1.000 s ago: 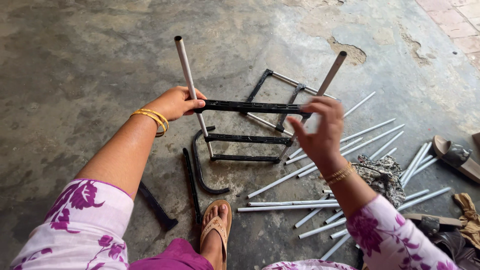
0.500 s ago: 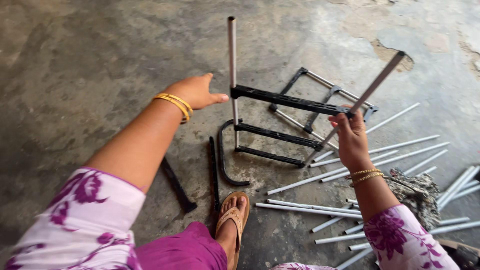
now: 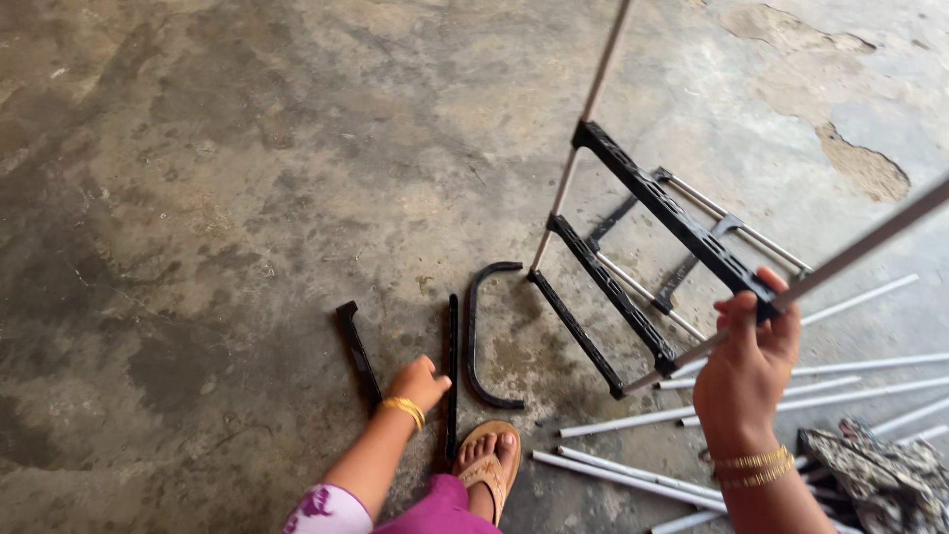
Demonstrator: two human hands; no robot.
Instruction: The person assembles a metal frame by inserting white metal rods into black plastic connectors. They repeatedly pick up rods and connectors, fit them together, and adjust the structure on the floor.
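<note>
Steadying the half-built rack of black plastic crossbars and grey metal tubes [image 3: 643, 257], the right hand [image 3: 746, 371] is closed on it while a straight black plastic bar [image 3: 453, 366] on the concrete floor [image 3: 198, 198] is pinched by the left hand [image 3: 417, 384], apparently for fitting.

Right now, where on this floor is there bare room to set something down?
Bare concrete floor spreads left of the short black bar and above the curved black piece. Crowded: lower right, where the rack frame, white rods and the right hand cluster; the left hand reaches the straight black strip.

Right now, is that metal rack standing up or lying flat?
Standing, tilted: the rack rests its lower end on the floor while the right hand grips its top bar.
</note>
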